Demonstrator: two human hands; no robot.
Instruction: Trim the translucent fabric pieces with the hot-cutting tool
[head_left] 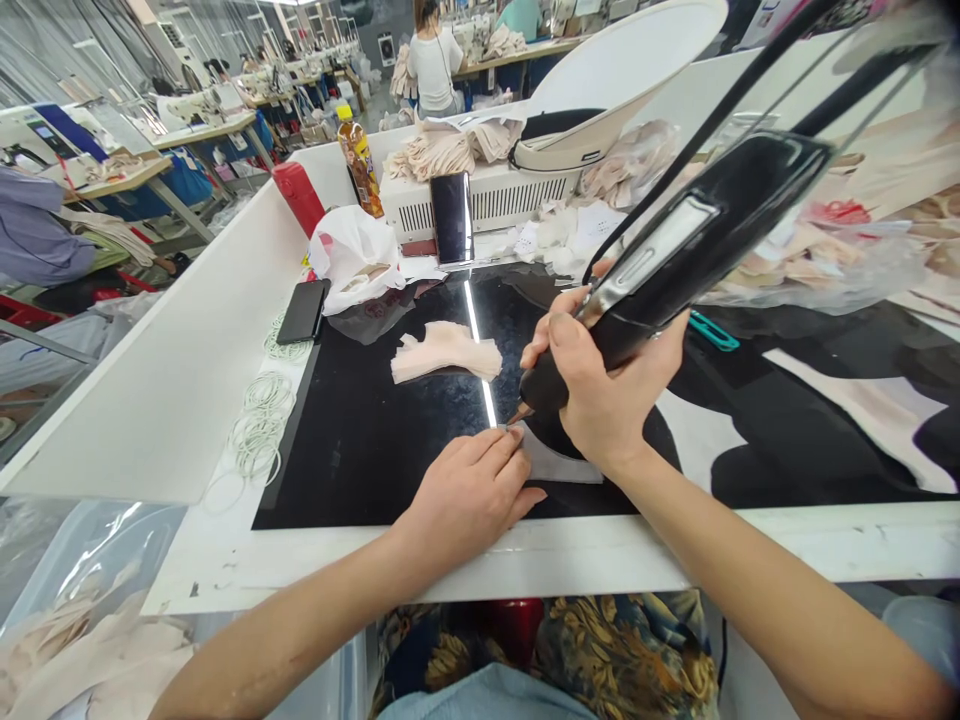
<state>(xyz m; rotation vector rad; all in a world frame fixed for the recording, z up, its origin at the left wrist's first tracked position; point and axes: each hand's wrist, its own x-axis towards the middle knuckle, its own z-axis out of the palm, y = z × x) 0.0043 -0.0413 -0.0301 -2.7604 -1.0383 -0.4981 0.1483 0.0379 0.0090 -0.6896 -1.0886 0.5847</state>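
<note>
My right hand is wrapped round the grip of a black hand-held heat tool, its thin tip pointing down at a pale translucent fabric piece on the black glass work surface. My left hand lies flat with fingers stretched, pressing the left edge of that piece close to the tool tip. A small stack of beige fabric pieces rests further back on the glass.
White elastic rings lie along the glass's left edge beside a black phone. A white plastic bag, red bottle, drink bottle, white ventilated box and bagged fabric crowd the back. Another person stands far behind.
</note>
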